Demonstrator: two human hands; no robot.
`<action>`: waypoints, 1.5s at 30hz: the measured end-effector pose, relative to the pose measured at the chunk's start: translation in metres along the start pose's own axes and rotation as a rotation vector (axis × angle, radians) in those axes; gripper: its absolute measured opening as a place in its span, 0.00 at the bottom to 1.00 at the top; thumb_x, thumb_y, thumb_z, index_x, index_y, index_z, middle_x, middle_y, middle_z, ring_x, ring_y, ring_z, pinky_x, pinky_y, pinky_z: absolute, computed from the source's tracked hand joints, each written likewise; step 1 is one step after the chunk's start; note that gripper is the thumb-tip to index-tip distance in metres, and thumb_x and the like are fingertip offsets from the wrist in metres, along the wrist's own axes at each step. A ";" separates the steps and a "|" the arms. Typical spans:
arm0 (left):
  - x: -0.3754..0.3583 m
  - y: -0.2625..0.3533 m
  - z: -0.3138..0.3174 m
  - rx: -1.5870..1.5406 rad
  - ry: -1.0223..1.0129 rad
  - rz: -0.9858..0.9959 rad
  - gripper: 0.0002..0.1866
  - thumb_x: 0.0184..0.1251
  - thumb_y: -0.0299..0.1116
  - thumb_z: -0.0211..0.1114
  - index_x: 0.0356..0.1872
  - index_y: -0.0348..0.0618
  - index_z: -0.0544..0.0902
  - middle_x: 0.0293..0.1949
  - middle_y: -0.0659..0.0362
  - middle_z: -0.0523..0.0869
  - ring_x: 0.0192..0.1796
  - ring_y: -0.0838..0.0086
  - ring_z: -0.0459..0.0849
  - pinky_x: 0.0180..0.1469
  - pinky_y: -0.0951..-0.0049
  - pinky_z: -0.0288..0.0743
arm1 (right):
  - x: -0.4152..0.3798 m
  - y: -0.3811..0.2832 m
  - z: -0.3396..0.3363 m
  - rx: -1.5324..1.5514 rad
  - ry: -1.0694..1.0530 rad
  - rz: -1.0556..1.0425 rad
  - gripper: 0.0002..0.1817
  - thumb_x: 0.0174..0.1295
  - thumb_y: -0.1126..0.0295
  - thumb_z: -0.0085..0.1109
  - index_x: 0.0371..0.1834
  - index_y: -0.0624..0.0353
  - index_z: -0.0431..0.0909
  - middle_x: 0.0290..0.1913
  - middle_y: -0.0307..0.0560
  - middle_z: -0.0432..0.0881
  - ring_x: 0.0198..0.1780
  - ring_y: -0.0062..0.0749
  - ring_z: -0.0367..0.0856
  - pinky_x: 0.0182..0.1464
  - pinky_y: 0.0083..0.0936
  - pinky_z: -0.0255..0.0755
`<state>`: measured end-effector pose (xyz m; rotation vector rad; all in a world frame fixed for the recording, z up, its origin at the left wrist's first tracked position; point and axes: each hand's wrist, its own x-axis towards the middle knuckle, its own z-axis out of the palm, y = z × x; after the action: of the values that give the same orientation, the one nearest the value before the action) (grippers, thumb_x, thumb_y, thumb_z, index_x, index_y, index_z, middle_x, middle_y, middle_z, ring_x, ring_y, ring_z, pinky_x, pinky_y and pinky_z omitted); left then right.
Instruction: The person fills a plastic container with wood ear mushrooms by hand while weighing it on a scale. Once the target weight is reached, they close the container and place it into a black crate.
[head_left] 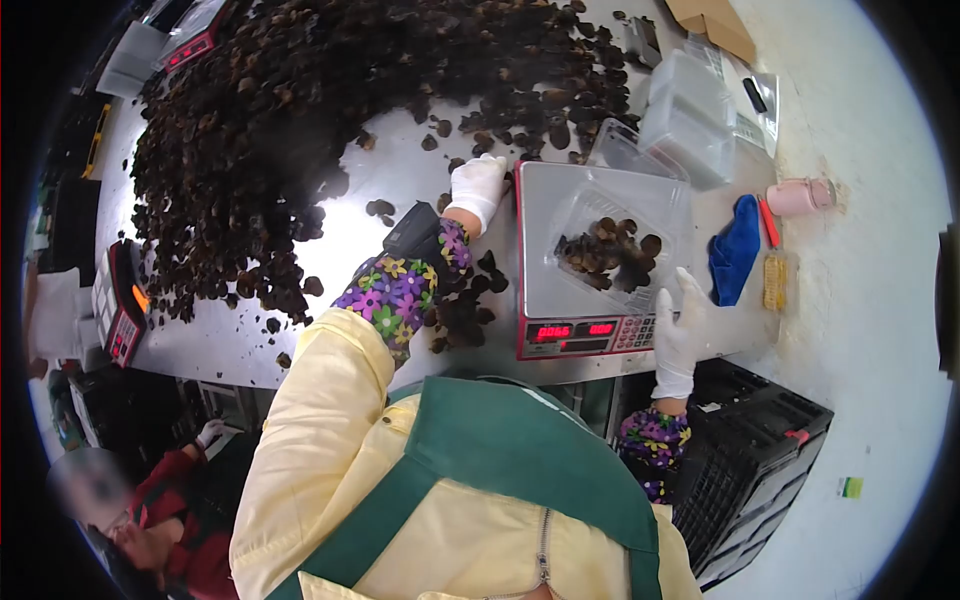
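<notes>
Head view: gloved fingers of the left hand (pixel 478 186) loosely curled together, resting on the steel table (pixel 400 180) at the near edge of the big heap of dark dried pieces (pixel 290 110), nothing visibly gripped. Right hand (pixel 678 330) with fingers extended and slightly apart, laid against the front right corner of the clear tray (pixel 610 235) on the scale (pixel 590 335). Tray only partly filled, one small dark cluster inside; red digits lit but unreadable. Judging by that, portion begun, more likely needed. Stacked clear tubs (pixel 690 110) beyond, blue cloth (pixel 735 250) beside, black crate (pixel 750 470) below; another person lower left.
</notes>
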<state>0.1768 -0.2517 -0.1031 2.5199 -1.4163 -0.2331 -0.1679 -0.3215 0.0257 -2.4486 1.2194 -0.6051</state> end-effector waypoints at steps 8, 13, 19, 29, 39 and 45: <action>-0.049 0.052 -0.077 -0.755 0.618 -0.089 0.05 0.63 0.33 0.68 0.36 0.45 0.83 0.36 0.54 0.84 0.40 0.57 0.84 0.43 0.59 0.77 | -0.006 0.001 0.024 0.049 -0.060 0.067 0.28 0.65 0.70 0.63 0.69 0.61 0.71 0.63 0.57 0.76 0.66 0.51 0.73 0.68 0.39 0.67; -0.075 0.111 -0.098 -0.660 0.464 0.254 0.08 0.58 0.35 0.72 0.37 0.48 0.84 0.34 0.58 0.83 0.43 0.62 0.84 0.51 0.59 0.76 | -0.001 0.007 0.021 0.021 -0.082 0.032 0.27 0.65 0.72 0.60 0.69 0.63 0.71 0.64 0.59 0.75 0.66 0.52 0.73 0.69 0.41 0.65; -0.102 0.110 -0.084 -0.600 0.399 0.417 0.21 0.56 0.43 0.73 0.51 0.53 0.84 0.54 0.58 0.83 0.67 0.52 0.73 0.70 0.42 0.63 | 0.002 0.002 0.009 0.012 -0.116 0.010 0.23 0.67 0.72 0.58 0.65 0.63 0.74 0.63 0.58 0.77 0.66 0.51 0.73 0.69 0.41 0.64; -0.127 -0.115 -0.025 -0.084 0.486 -0.432 0.17 0.61 0.33 0.68 0.53 0.47 0.82 0.50 0.50 0.85 0.53 0.52 0.82 0.56 0.54 0.74 | 0.003 0.000 0.003 0.004 -0.041 -0.020 0.19 0.69 0.72 0.57 0.63 0.60 0.77 0.62 0.55 0.78 0.67 0.48 0.73 0.70 0.40 0.64; -0.126 -0.126 -0.051 -2.108 0.234 -0.572 0.10 0.69 0.35 0.64 0.48 0.48 0.83 0.45 0.63 0.85 0.44 0.76 0.83 0.41 0.78 0.74 | 0.011 -0.008 0.001 -0.021 -0.049 -0.020 0.18 0.71 0.71 0.56 0.64 0.60 0.76 0.63 0.48 0.79 0.68 0.41 0.72 0.72 0.34 0.61; -0.109 -0.115 -0.030 -1.524 0.185 -0.702 0.13 0.65 0.39 0.69 0.48 0.48 0.82 0.41 0.58 0.83 0.47 0.64 0.83 0.44 0.65 0.76 | 0.011 -0.010 -0.002 -0.012 -0.044 -0.046 0.18 0.70 0.71 0.57 0.62 0.60 0.77 0.62 0.55 0.78 0.65 0.48 0.74 0.69 0.38 0.65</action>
<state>0.2220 -0.0972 -0.1046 1.4591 0.0221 -0.7794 -0.1561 -0.3253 0.0350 -2.4925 1.1560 -0.5555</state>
